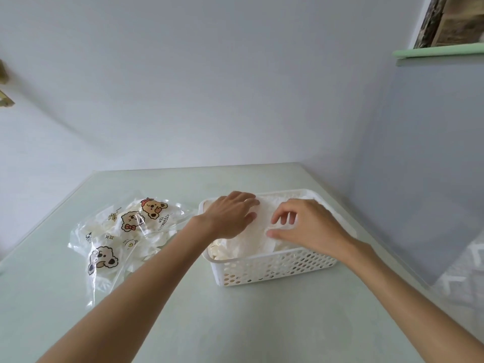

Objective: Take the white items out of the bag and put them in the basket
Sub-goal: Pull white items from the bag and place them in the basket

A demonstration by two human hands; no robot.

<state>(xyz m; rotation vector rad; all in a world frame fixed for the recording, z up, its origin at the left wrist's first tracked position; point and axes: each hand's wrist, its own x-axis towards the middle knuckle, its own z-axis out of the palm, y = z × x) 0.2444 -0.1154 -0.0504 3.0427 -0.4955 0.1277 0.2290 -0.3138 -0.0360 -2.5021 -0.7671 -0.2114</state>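
A single wide-angle head view looks forward and down from above the near edge of the surface (pixel 183 323), close over both forearms, with the facing wall filling its upper half.

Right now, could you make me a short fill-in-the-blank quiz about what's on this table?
1. Both hands, left and right, are over the ____.
2. The bag lies to the basket's ____.
3. The bag is printed with cartoon ____.
4. The basket's wall is full of ____.

Missing words: basket; left; bears; holes
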